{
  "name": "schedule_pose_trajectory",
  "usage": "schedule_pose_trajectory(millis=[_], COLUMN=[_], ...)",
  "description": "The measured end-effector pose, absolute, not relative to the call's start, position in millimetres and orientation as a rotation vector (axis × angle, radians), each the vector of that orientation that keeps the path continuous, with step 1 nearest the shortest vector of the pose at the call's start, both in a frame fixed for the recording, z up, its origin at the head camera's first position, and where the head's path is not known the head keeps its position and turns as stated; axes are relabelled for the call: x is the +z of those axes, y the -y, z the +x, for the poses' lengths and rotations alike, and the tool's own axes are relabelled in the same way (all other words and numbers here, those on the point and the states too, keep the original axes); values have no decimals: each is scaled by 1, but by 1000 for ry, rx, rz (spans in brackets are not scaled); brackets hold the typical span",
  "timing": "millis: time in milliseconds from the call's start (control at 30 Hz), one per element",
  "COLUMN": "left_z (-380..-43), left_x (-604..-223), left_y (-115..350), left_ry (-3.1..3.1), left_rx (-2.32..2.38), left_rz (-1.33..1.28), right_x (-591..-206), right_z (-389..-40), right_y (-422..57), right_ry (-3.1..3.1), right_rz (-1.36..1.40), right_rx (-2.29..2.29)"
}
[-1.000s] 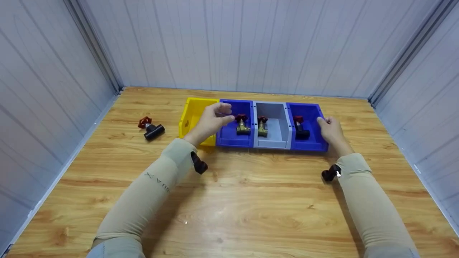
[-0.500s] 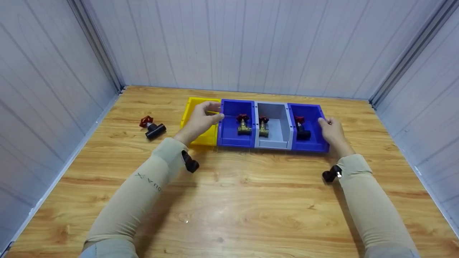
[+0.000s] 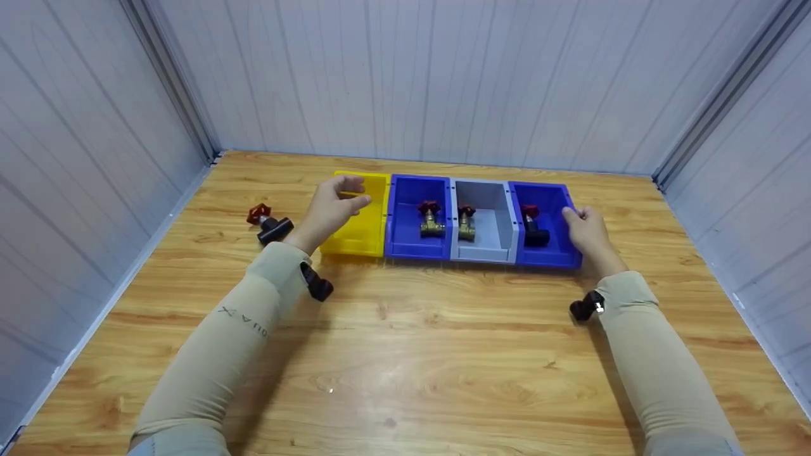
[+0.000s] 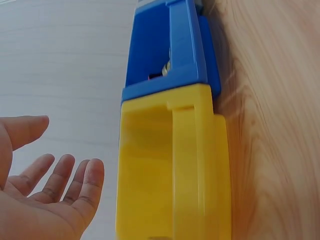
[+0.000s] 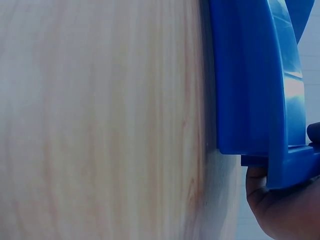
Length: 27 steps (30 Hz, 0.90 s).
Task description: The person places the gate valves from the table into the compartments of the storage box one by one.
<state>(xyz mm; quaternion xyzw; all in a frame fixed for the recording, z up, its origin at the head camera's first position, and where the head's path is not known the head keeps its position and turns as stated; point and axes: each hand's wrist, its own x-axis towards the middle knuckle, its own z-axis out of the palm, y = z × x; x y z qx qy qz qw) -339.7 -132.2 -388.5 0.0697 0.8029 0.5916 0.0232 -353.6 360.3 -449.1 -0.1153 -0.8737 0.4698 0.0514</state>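
My left hand [image 3: 329,209] is raised over the yellow bin [image 3: 375,231], with nothing in its loosely bent fingers. In the left wrist view its fingers [image 4: 92,180] are spread apart from the thumb, beside the yellow bin. At the row's other end my right hand [image 3: 588,235] grips the outer side wall of the right blue bin [image 3: 561,254]. Its thumb lies on the inside of that wall, and in the right wrist view fingers [image 5: 256,185] curl beneath the bin's edge. A black valve with a red handwheel [image 3: 537,237] lies in this bin.
Between the end bins stand another blue bin [image 3: 402,250] and a grey bin [image 3: 491,254], each with a brass valve [image 3: 432,228] inside. Left of the row, a black tee-shaped valve [image 3: 275,230] with a red handwheel lies on the wooden table [image 3: 443,348]. Panel walls surround the table.
My left hand has moved left, from over the left blue bin to over the yellow one. The right hand keeps its grip, and the bins stay in place.
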Motion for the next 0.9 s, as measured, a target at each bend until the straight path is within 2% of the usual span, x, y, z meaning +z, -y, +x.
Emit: schedule_pose_trajectory(millis=[900], left_z=[-334], left_x=[-392], left_y=[189], left_ry=[-2498], left_rx=[1850], left_rz=[105], right_x=[-450], right_z=[-355], right_y=[-359], right_ry=[2616], right_rz=[-380], right_rx=[1487])
